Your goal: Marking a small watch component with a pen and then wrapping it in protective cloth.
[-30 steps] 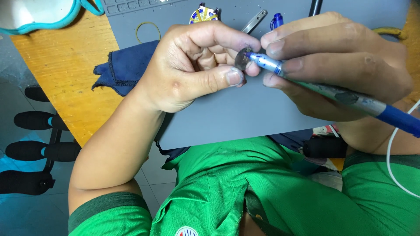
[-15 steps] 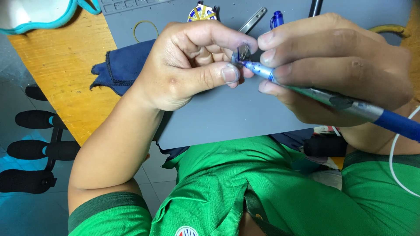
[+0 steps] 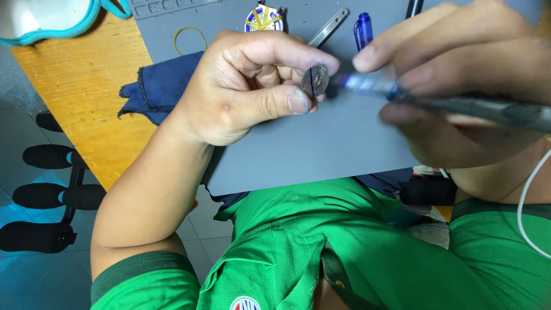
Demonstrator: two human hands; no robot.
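Observation:
My left hand [image 3: 247,86] pinches a small round metal disc [image 3: 315,80] between thumb and fingers, above a grey work mat [image 3: 321,143]. My right hand [image 3: 459,86] grips a blue pen-like tool [image 3: 436,100], blurred with motion, its tip pointing left just beside the disc. A dark line shows across the face of the disc.
A dark blue cloth [image 3: 160,89] lies on the mat's left edge over a yellow wooden table [image 3: 80,103]. A rubber band [image 3: 190,39], a round colourful part [image 3: 263,18], metal tweezers [image 3: 330,26] and a blue pen cap [image 3: 363,28] lie at the back. A white cable [image 3: 525,206] hangs right.
The right hand has pulled the pen-like tool slightly to the right, away from the disc; it is now blurred. The left hand still holds the disc in place.

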